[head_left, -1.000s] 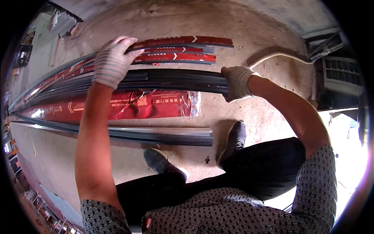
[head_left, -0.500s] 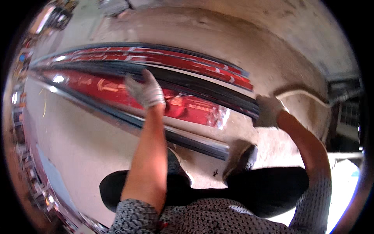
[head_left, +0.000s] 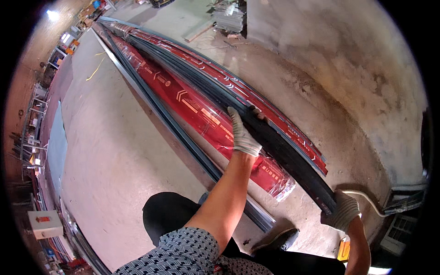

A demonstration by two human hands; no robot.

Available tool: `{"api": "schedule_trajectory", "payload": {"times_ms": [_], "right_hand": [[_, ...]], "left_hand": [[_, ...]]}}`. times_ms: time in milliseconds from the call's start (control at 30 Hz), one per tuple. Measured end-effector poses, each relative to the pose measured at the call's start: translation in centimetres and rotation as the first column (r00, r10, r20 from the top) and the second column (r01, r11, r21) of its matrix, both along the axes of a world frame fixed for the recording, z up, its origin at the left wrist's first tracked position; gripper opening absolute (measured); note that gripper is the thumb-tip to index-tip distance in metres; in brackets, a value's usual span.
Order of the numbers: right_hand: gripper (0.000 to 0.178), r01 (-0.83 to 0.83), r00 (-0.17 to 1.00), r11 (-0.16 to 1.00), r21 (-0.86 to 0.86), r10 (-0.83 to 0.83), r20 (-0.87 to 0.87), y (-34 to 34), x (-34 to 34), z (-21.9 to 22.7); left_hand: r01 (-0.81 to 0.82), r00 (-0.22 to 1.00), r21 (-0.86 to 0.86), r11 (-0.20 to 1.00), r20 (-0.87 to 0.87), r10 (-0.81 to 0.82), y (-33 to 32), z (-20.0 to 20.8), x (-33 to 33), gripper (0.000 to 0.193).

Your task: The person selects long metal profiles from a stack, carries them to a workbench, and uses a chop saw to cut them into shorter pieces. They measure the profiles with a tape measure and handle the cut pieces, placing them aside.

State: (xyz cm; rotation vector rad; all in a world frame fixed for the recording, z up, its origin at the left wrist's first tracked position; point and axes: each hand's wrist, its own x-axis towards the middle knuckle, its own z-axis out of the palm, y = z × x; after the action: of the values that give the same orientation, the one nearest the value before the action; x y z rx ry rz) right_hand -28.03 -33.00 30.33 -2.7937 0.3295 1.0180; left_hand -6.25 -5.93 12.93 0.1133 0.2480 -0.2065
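Note:
A long bundle of black strips [head_left: 288,149] runs from the far left to the near right. Its near end is in my right hand [head_left: 341,211], whose striped knit glove closes over the tip. Farther along, my left hand [head_left: 245,136] is wrapped around the same bundle, thumb on the near side and dark fingertips showing over the far side. Beneath and to the left of it lies a wide red package [head_left: 197,107] in clear plastic film. Beyond the bundle are long strips with red printed film [head_left: 293,135].
Dark grey long profiles [head_left: 183,137] lie on the concrete floor near my shoe [head_left: 277,240]. A pale hose [head_left: 366,197] curves at the right beside dark equipment. Stacked grey pieces [head_left: 229,18] stand at the back, and a white box [head_left: 45,224] at the left.
My left hand, raised with fingers apart before, has closed around the black bundle. The view has turned, so the long pieces now slant more steeply. My right hand keeps the bundle's end.

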Motion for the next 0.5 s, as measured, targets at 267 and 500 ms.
{"api": "schedule_trajectory", "payload": {"times_ms": [267,500], "right_hand": [[0.047,0.007,0.701,0.999,-0.042,0.025,0.713,-5.8,0.3,8.0],[0.051,0.084,0.771,0.969,-0.233,0.086,0.631,-10.9,-0.7,7.5]], "left_hand": [[-0.19,0.981,0.769,0.611,0.177,0.082,-3.5,12.3,4.1,0.082],[0.097,0.994,0.885,0.456,-0.107,-0.004,-5.2,15.1,5.0,0.094]]}}
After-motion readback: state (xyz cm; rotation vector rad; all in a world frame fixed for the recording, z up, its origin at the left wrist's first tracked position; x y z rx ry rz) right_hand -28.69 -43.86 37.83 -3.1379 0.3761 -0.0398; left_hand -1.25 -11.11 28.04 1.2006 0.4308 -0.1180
